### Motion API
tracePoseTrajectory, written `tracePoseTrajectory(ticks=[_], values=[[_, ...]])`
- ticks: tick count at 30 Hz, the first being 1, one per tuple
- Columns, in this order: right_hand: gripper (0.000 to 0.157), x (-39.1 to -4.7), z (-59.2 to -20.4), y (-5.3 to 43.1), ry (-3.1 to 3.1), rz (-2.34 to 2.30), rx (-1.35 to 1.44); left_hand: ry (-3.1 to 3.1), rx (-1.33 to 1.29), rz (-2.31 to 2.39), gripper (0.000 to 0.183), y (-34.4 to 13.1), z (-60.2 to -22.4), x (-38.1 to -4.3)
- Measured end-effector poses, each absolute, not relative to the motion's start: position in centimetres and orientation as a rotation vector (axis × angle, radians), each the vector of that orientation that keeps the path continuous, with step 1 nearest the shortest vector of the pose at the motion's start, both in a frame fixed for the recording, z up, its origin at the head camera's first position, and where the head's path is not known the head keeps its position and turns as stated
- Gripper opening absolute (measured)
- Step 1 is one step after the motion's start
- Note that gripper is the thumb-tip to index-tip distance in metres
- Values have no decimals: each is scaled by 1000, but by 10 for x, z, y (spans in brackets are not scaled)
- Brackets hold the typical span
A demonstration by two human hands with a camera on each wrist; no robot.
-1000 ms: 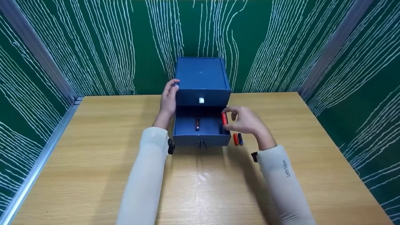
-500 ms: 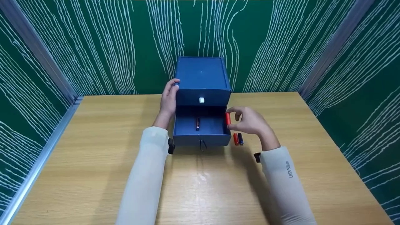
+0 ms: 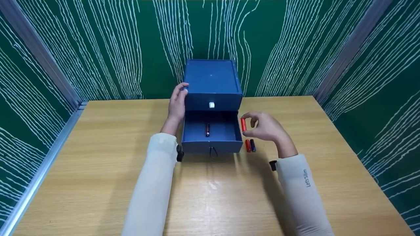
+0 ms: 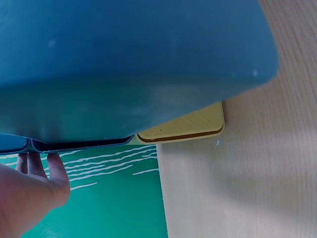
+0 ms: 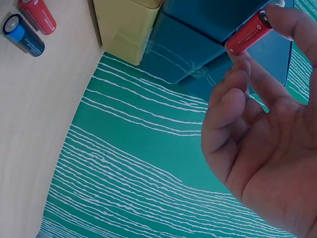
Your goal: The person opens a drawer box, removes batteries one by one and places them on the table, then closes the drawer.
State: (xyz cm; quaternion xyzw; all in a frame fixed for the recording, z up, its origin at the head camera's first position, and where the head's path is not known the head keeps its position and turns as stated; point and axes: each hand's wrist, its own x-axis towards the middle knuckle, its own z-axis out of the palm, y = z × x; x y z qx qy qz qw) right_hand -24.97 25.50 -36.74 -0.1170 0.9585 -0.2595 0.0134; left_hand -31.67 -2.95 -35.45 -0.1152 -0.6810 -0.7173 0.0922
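My right hand (image 3: pixel 265 126) pinches a red battery (image 3: pixel 243 125) by its ends, between thumb and fingertip, just right of the open drawer; the right wrist view shows this red battery (image 5: pixel 247 33) in front of the blue cabinet. My left hand (image 3: pixel 177 104) rests against the left side of the blue drawer cabinet (image 3: pixel 211 77), its fingertips at the upper edge; the left wrist view shows these fingers (image 4: pixel 58 168) extended to that edge. Below the white-knobbed drawer (image 3: pixel 197 102), the lower blue drawer (image 3: pixel 197 147) is pulled out with one dark battery (image 3: pixel 207 129) lying inside.
A red battery (image 3: pixel 247 146) and a dark blue one (image 3: pixel 252 145) lie side by side on the wooden table (image 3: pixel 98 164), right of the drawer front. A yellow box-like section (image 5: pixel 124 29) sits under the blue cabinet. Green walls (image 3: pixel 115 49) with white lines enclose the table.
My right hand has moved to the right with the red battery, from over the drawer's right side to outside it. The left hand has stayed on the cabinet.
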Motion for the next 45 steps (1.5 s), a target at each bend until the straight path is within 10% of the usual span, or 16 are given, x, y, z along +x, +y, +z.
tracePoseTrajectory(ticks=[45], values=[[48,-258,-417,266,2898,-751,-284,-2013,-339,-2108,29,-31,-367,-328]])
